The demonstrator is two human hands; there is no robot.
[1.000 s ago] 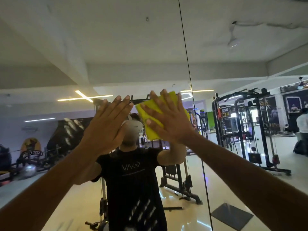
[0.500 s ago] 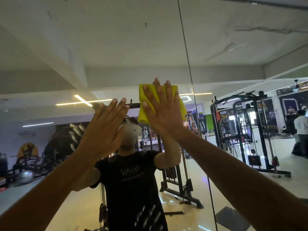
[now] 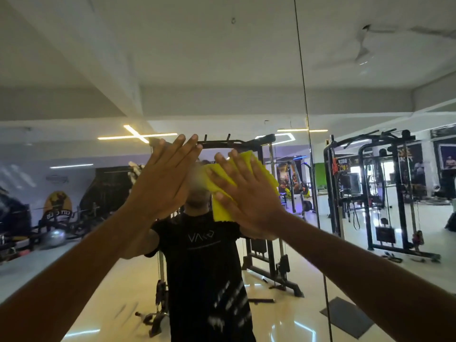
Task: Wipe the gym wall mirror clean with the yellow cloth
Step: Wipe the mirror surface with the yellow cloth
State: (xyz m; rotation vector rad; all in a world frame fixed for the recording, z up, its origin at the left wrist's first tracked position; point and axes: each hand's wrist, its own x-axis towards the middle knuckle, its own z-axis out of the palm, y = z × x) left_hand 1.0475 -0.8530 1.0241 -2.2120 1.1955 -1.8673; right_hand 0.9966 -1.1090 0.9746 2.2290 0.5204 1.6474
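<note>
Mirror (image 3: 74,58): yellow cloth (image 3: 261,174) under flat right hand (image 3: 249,193) (fingers spread); left hand (image 3: 164,183) flat, probably touching glass.

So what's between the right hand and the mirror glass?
The yellow cloth, pressed flat against the mirror under the open right hand, as the head view shows.

bare mirror (image 3: 222,70) above hands, left hand (image 3: 162,183) flanking cloth (image 3: 261,169)
</note>
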